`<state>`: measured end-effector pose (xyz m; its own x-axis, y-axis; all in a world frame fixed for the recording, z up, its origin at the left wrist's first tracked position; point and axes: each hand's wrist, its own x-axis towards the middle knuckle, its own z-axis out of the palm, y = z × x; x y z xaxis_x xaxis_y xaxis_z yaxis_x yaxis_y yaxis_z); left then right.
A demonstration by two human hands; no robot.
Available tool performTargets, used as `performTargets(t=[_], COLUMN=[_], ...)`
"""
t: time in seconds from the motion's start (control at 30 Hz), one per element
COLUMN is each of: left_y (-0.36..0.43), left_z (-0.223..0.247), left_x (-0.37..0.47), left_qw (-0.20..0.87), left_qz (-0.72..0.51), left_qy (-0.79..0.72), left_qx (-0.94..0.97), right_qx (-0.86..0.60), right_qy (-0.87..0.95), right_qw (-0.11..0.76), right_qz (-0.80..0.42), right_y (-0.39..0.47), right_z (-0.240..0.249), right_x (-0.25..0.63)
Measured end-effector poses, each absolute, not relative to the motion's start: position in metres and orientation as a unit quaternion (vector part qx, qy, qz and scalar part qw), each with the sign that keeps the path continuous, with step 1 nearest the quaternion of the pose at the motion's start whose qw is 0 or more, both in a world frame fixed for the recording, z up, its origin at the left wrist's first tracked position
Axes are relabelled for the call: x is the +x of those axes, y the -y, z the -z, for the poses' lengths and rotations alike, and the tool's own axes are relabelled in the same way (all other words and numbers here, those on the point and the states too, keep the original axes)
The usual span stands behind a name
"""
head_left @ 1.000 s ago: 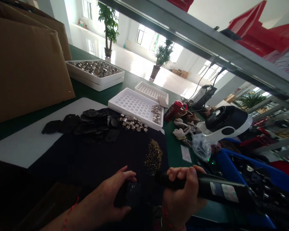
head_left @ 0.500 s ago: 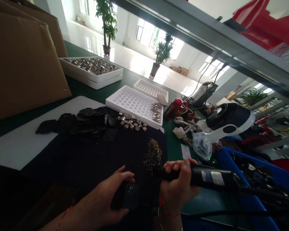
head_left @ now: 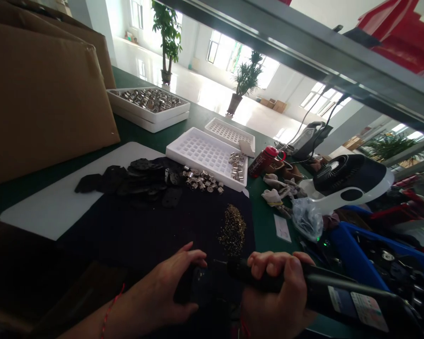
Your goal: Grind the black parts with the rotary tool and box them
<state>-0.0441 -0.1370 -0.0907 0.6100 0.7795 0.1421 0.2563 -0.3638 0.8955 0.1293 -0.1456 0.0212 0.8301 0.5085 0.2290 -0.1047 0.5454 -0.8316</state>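
Note:
My right hand is wrapped around a black electric screwdriver. The screwdriver's thin bit points left toward my left hand. Thumb and fingers of that left hand grip the edges of a small black plate low on the dark cloth; small bright dots show on the plate, and its lower part is lost in shadow. Beyond the bit lies a heap of tiny brass-coloured screws. Shiny metal cylinders and a pile of black plates lie farther back.
A white grid tray holds some metal cylinders at its right end. Behind it stands a tray full of metal parts. To the right are a red bottle, a black-and-white fan and a blue bin. A cardboard box stands left.
My right hand has pulled the screwdriver back from the screw heap and swung it lower, nearer the plate. The bit now shows. My left hand keeps its grip; the whole view has shifted slightly.

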Motion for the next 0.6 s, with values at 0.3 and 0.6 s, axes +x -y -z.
performTargets(t=[0.3,0.6], left_y=[0.137,0.135], left_z=[0.101,0.085], left_x=[-0.041,-0.041], left_qw=[0.441,0.452], left_qz=[-0.301,-0.276], left_qy=[-0.325,-0.329], left_qx=[0.781,0.782], right_qx=[-0.396,-0.411], right_qy=[0.289,0.289], right_qw=[0.832,0.825], right_qz=[-0.259,-0.259], right_y=[0.156,0.151], right_z=[-0.019,-0.014], right_x=[0.118,0.108])
